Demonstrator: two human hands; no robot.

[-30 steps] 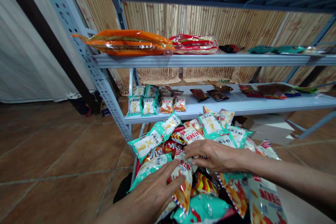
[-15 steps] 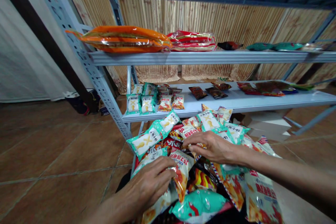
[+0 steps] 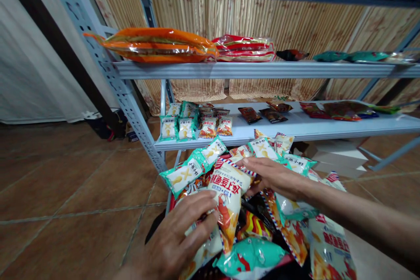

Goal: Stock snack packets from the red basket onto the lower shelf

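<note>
A white and orange shrimp-print snack bag (image 3: 228, 201) stands raised above the heap, printed with red lettering. My left hand (image 3: 180, 236) grips its lower left side, and my right hand (image 3: 272, 177) lies across its upper right corner, fingertips over the top edge and thumb beneath. Under both hands lies a loose heap of snack packets (image 3: 252, 227), mixing teal-and-white bags with orange and red ones. A teal packet (image 3: 249, 258) lies near the bottom of the view. The heap's container is mostly hidden.
A perforated grey steel shelf rack (image 3: 262, 70) stands just ahead. Its lower shelf (image 3: 328, 129) holds rows of small packets, and its upper shelf carries a large orange bag (image 3: 157, 46). Brown floor tiles (image 3: 75, 183) lie to the left, flattened cardboard (image 3: 337, 157) to the right.
The shrimp-print bag has risen from the heap and turned upright between my hands. My right hand has moved onto its upper corner, and my left hand has closed around its lower side.
</note>
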